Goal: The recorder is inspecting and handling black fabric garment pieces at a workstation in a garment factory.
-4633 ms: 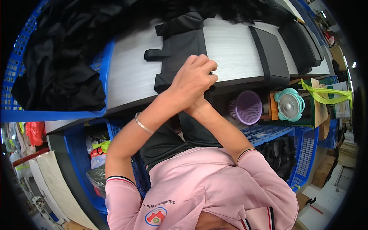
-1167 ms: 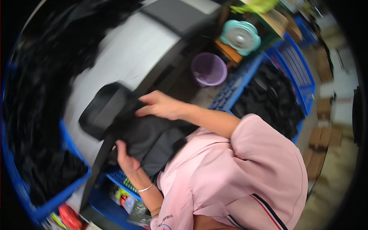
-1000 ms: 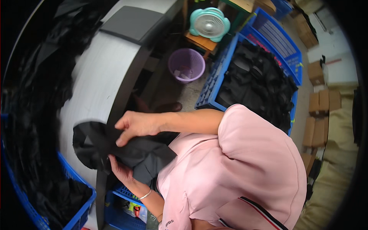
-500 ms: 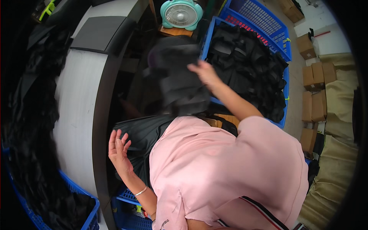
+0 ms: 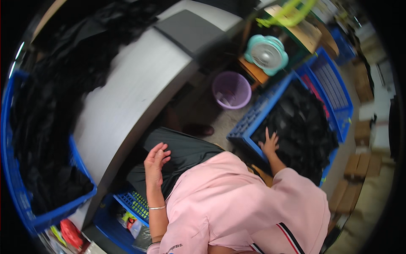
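Observation:
My right hand (image 5: pixel 269 146) reaches over the near left side of a blue crate (image 5: pixel 249 142), its fingers spread above or against a heap of black fabric pieces (image 5: pixel 302 127); whether it touches them I cannot tell. Nothing is held in it. My left hand (image 5: pixel 156 163) is raised over my dark-trousered lap, fingers loosely curved and apart, with nothing in them. A bracelet circles the left wrist. To the left stands a pale grey worktable (image 5: pixel 127 93), with a dark grey flat panel (image 5: pixel 189 30) at its far end.
A purple basket (image 5: pixel 231 90) stands on the floor, near a turquoise fan (image 5: pixel 267 54) on a wooden stool. Another blue crate (image 5: pixel 63 207) with black fabric lies left of the table. A blue bin (image 5: pixel 114 224) sits below my left arm. Cardboard boxes (image 5: pixel 357 165) line the right.
The black fabric piece has left my right hand, which has moved onto the crate's heap. My left hand stays raised and empty. The view has turned, showing the purple basket.

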A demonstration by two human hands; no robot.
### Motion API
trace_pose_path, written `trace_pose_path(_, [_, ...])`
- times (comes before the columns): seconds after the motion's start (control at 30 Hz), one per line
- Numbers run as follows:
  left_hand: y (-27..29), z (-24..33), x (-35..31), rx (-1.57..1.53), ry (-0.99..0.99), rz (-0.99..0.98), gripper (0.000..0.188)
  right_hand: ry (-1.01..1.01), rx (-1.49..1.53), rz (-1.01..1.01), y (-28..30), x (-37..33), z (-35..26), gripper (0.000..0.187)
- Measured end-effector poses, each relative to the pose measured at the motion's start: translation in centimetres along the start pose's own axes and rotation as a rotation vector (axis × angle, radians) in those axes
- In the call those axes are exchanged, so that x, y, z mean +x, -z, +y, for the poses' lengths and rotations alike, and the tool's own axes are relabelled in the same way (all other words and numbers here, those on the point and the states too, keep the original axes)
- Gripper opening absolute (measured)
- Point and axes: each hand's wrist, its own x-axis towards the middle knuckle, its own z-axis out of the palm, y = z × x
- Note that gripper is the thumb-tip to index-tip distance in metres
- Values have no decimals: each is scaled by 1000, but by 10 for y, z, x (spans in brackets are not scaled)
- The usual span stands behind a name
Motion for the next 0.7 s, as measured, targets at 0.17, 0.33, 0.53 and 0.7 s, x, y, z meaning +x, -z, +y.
trace_pose_path(0.17, [-3,-4,5,-48,-23,-41,32,-131,-160,-496,-9,66,34,123])
trace_pose_path(0.33, [9,-7,3,-72,-32,-19,31,276,-683,-342,76,87,-79,47])
trace_pose_path(0.53, [16,-9,13,-53,-33,-106,29,1280,528,-138,226,-38,-349,19])
trace_pose_path(0.7, [18,-2,4,24,-37,-170,36,1581,586,101,268,-47,-538,32])
